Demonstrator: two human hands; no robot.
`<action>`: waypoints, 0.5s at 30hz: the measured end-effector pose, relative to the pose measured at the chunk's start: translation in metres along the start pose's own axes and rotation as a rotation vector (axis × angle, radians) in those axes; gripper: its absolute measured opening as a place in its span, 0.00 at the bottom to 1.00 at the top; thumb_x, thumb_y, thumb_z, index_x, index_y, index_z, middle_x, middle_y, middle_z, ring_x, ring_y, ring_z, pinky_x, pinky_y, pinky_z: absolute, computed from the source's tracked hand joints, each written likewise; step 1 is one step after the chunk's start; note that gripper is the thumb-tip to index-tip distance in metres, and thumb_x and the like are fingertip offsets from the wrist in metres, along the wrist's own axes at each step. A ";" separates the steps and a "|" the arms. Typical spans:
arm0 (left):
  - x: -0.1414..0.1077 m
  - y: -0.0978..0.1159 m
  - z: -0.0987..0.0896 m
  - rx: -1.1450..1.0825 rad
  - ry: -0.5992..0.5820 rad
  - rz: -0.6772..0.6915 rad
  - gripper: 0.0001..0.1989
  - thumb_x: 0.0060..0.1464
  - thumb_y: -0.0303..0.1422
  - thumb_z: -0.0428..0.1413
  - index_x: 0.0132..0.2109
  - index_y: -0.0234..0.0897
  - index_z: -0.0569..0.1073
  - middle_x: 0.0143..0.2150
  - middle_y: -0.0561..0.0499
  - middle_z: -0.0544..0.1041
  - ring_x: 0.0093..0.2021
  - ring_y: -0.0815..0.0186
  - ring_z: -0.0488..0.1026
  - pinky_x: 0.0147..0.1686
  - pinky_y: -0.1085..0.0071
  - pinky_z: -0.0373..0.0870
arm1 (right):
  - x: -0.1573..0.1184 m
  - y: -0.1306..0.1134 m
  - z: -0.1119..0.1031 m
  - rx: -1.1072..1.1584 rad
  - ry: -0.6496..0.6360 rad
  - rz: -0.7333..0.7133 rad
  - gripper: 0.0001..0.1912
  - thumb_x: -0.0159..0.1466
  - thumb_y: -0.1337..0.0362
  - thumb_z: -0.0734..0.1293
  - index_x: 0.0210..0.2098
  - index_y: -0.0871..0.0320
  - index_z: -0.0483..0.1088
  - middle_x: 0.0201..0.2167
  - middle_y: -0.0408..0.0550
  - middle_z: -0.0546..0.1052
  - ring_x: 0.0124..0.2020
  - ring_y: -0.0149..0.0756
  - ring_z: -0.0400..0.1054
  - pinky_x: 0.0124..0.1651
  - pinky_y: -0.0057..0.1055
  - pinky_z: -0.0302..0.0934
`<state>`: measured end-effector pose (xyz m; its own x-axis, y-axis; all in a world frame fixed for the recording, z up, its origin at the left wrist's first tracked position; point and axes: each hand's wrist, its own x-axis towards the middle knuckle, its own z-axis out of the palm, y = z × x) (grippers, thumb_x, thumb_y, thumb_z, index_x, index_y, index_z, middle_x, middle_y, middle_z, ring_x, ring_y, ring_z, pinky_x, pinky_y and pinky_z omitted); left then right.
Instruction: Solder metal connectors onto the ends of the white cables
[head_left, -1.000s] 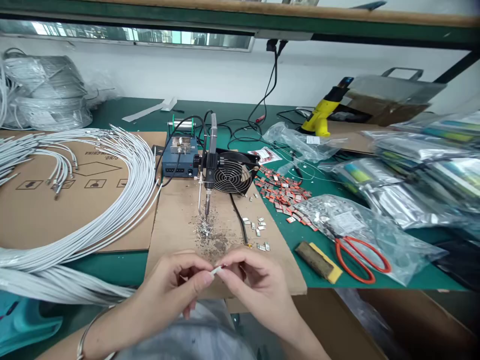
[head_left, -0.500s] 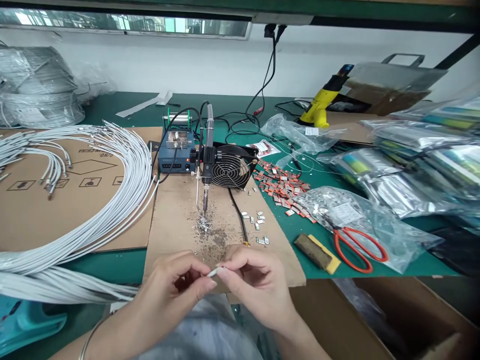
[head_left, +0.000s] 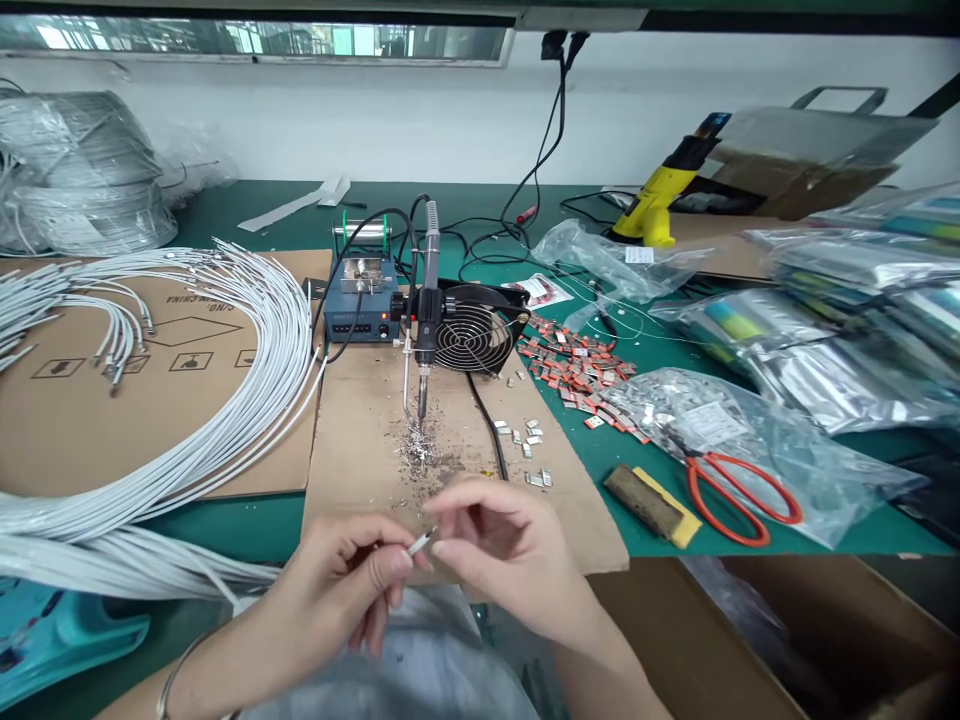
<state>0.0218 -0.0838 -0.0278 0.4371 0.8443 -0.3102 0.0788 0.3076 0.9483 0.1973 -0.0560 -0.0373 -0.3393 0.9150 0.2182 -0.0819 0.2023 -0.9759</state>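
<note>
My left hand [head_left: 360, 575] pinches a white cable [head_left: 418, 545] between thumb and index finger close to its end. Thin wire ends stick out from the cable's tip toward the right. My right hand [head_left: 506, 555] is beside that tip, its thumb and index finger curved and a little apart. Whether a fingertip touches the wires I cannot tell. Beyond the hands, a soldering iron [head_left: 427, 315] stands point down in a holder over a heap of solder bits [head_left: 420, 445] on a cardboard sheet [head_left: 352, 430].
Coiled white cables [head_left: 255, 400] lie at left. Behind are a blue soldering station [head_left: 362, 325] and a black fan [head_left: 472, 335]. Small metal connectors [head_left: 532, 430], red-orange boards [head_left: 577, 365], a sponge [head_left: 649, 505], red-handled scissors [head_left: 739, 500] and a yellow heat gun [head_left: 660, 190] are at right.
My right thumb and index finger have parted from the cable tip, baring its wire ends. My left hand still grips the cable. The view has shifted slightly.
</note>
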 end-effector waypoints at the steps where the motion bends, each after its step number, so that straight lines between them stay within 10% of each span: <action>1: -0.001 0.000 -0.001 0.054 -0.029 0.002 0.18 0.56 0.43 0.47 0.27 0.34 0.65 0.17 0.58 0.61 0.13 0.76 0.60 0.13 0.81 0.55 | 0.002 -0.004 -0.002 -0.067 -0.063 0.011 0.04 0.54 0.69 0.69 0.31 0.57 0.74 0.21 0.42 0.69 0.23 0.27 0.60 0.24 0.24 0.53; 9: -0.003 0.005 0.000 0.649 0.220 0.454 0.06 0.56 0.30 0.52 0.35 0.35 0.73 0.23 0.53 0.68 0.21 0.73 0.64 0.21 0.79 0.58 | -0.001 0.002 0.011 0.059 0.040 -0.013 0.09 0.52 0.71 0.68 0.17 0.59 0.67 0.14 0.38 0.64 0.17 0.25 0.54 0.19 0.23 0.47; 15: 0.003 0.000 0.005 0.446 0.253 0.479 0.07 0.55 0.27 0.53 0.32 0.35 0.75 0.22 0.52 0.72 0.21 0.73 0.68 0.21 0.80 0.64 | 0.000 0.015 0.028 0.509 0.265 -0.032 0.07 0.55 0.67 0.69 0.21 0.56 0.70 0.15 0.39 0.62 0.19 0.27 0.54 0.21 0.25 0.50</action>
<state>0.0279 -0.0837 -0.0279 0.2975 0.9349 0.1937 0.3134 -0.2873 0.9051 0.1701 -0.0628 -0.0523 -0.0882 0.9807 0.1744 -0.5517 0.0977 -0.8283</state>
